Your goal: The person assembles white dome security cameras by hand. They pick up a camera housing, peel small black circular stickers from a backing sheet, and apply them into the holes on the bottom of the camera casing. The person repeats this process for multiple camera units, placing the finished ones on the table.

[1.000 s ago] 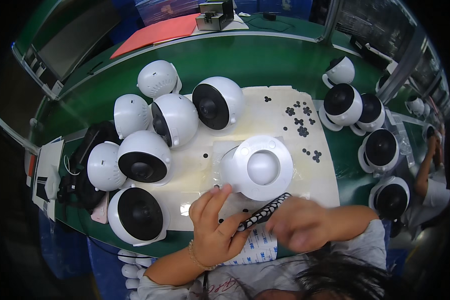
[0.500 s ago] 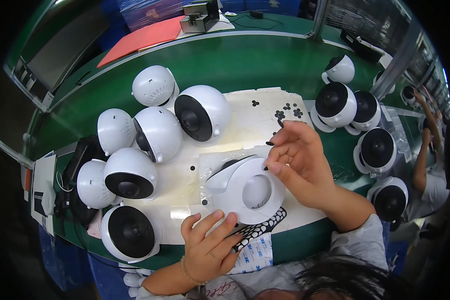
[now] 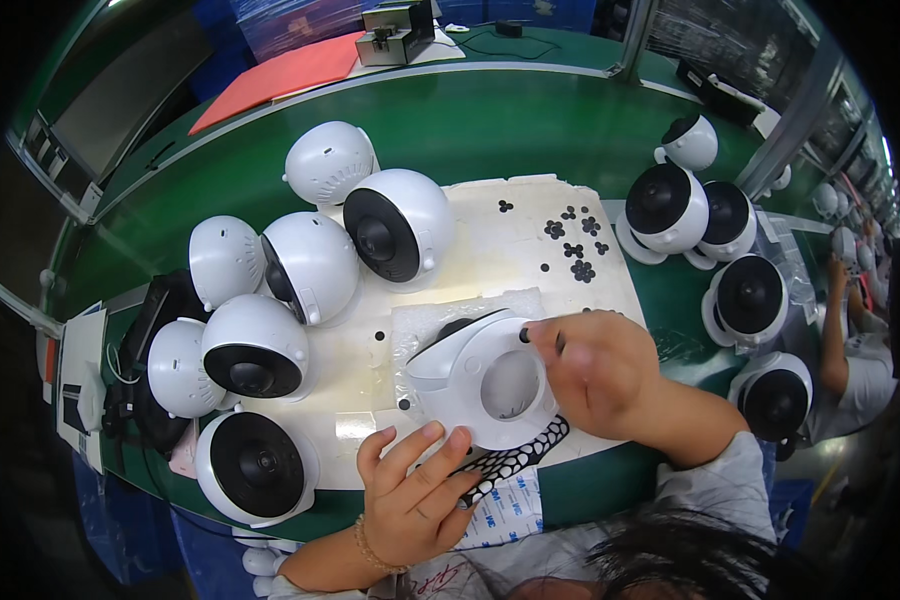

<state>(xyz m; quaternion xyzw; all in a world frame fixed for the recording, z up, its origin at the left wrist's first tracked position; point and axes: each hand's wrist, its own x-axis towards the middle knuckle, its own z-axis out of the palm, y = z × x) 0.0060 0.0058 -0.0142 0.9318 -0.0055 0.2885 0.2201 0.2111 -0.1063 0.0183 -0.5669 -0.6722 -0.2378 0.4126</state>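
A white dome camera lies tipped on a bubble-wrap pad (image 3: 410, 325), its ring-shaped base (image 3: 470, 400) turned up toward me. My right hand (image 3: 600, 375) is at the ring's upper right edge, fingers curled together around a small black round pad (image 3: 525, 335). Part of that hand's grip is hidden by its own back. My left hand (image 3: 415, 490) has its fingers spread, the fingertips against the ring's lower left edge. Beside it lies a black sheet with round holes (image 3: 525, 455), over a white printed backing sheet (image 3: 510, 510).
Several white dome cameras (image 3: 315, 265) stand at the left, and several more (image 3: 750, 295) at the right. Black dots in clusters (image 3: 582, 270) dot the pale board (image 3: 610, 295). Behind are a red sheet (image 3: 280, 80) and a metal box (image 3: 398, 40). Another person's arm (image 3: 838, 320) shows far right.
My right hand has come down and turned inward, its raised fingers now curled at the ring's edge. The left hand stays at the ring. More black dots on the board are uncovered.
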